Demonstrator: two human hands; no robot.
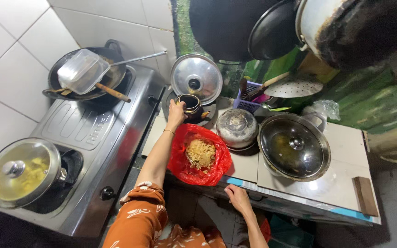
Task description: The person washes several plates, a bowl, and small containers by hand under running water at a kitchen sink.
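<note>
My left hand (176, 113) is stretched out ahead, fingers wrapped on the rim of the small dark pot (189, 104) at the back of the tabletop (345, 147), beside the stove (93, 138). My right hand (237, 196) rests loosely curled on the near edge, holding nothing, just by the red bag (180, 160).

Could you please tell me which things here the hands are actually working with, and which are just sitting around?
In hand:
- left hand grips the small dark pot
- red bag of yellow food, beside it
- right hand on the counter edge

Lying about:
- glass-lidded pot
- wok
- kettle
- large lidded pan
</note>
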